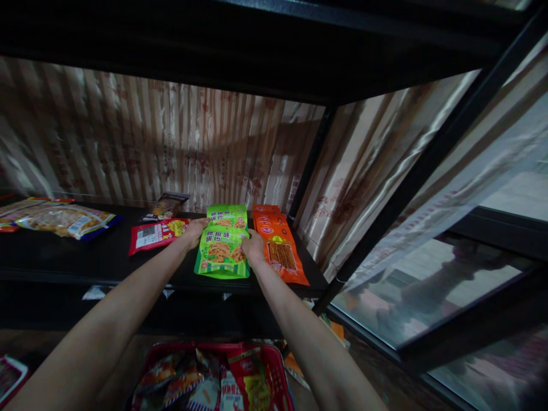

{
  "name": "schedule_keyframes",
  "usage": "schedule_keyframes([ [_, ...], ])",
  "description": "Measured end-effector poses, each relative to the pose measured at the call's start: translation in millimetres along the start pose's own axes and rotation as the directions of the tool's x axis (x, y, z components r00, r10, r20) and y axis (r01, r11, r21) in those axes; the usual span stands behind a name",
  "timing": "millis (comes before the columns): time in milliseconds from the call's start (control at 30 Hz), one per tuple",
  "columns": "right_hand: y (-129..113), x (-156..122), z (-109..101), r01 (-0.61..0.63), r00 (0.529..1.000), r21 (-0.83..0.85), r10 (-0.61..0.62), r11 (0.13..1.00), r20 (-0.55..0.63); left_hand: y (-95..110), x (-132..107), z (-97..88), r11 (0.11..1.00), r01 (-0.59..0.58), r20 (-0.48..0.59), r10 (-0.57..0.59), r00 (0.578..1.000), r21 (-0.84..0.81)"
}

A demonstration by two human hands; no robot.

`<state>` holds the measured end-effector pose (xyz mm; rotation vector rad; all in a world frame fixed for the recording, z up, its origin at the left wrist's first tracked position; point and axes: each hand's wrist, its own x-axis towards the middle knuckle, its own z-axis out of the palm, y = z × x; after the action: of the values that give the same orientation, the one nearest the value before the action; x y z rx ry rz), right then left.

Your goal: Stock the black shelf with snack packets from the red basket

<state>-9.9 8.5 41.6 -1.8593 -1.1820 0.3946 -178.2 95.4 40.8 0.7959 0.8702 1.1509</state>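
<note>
Two green snack bags with pictures of crispy pieces lie overlapped on a black shelf. The front green snack bag [221,251] covers the lower part of the rear green bag [226,211]. My left hand [197,230] grips the front bag at its upper left corner, fingers closed at the edge. On the other side, my right hand [253,246] pinches its upper right edge. Just right of that hand lies a row of overlapping orange snack packets [280,251]. A red packet [156,235] lies beside my left hand, partly hidden by it.
The black shelf [55,260] has an upright post [385,200] at the right and another board above. Large clear-fronted bags [64,220] lie at left, a small dark packet [166,205] behind. Below stands a red basket [280,374] of snack packets. A pleated curtain [192,142] hangs behind.
</note>
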Motion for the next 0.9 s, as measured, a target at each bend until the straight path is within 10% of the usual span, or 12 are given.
schedule_keyframes([
  [333, -17.9, -2.7, -4.6, 0.124, 0.986, -0.109, -0.135, 0.986, -0.099, -7.7, 4.8, -1.6, 0.991, 0.013, -0.053, -0.02, 0.998, -0.135],
  [900, -6.1, 1.7, 11.7, 0.149, 0.983, -0.278, -0.174, 0.949, -0.066, -23.5, -26.0, -7.6, 0.992, -0.04, 0.187, 0.063, 0.98, -0.121],
])
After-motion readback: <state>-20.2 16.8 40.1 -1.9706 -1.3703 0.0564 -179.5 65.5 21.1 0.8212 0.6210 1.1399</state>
